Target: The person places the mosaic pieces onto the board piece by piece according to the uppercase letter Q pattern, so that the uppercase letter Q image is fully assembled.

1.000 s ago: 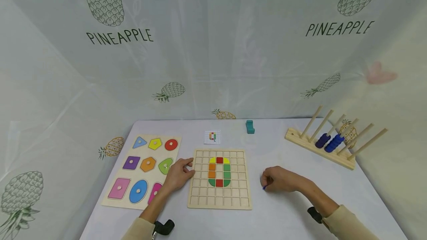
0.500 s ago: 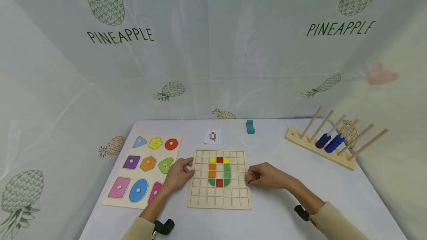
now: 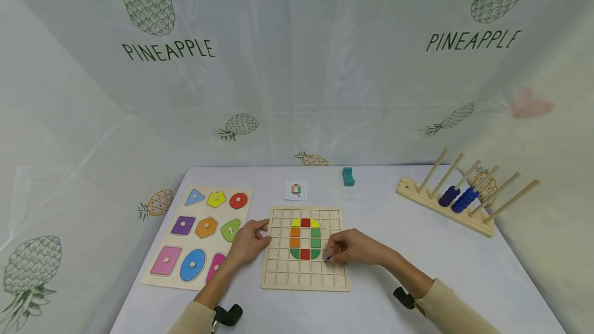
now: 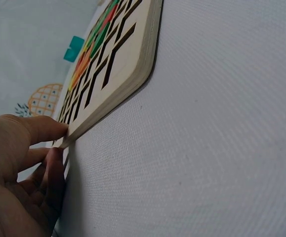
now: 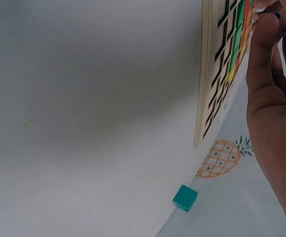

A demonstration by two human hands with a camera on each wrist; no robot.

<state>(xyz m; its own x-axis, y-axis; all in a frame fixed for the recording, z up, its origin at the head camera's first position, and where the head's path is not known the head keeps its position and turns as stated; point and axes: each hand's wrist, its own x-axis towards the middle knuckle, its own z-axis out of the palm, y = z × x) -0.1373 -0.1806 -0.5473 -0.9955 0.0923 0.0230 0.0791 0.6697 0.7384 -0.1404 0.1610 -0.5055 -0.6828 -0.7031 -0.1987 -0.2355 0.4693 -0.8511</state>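
A wooden grid board (image 3: 305, 282) lies flat on the table, with red, orange, yellow and green pieces set as a ring in its cells. My left hand (image 3: 248, 245) holds the board's left edge with thumb and fingertips, as the left wrist view also shows. Over the board's right side, my right hand (image 3: 357, 247) pinches a small blue piece (image 5: 278, 16) between thumb and fingers. Most of that piece is covered by the fingertips, so its shape is hidden. Just behind the board lies a small card (image 3: 287, 194) printed with a similar coloured ring pattern.
To the left is a knobbed shape puzzle (image 3: 199, 207), partly under my left forearm. A teal block (image 3: 348, 177) stands at the back. On the right, a wooden peg stand (image 3: 419, 195) carries dark blue beads (image 3: 465, 200) on two of its pegs.
My right hand has moved left with the blue piece, from the table beside the board to over its right columns. The left hand has stayed at the board's edge.
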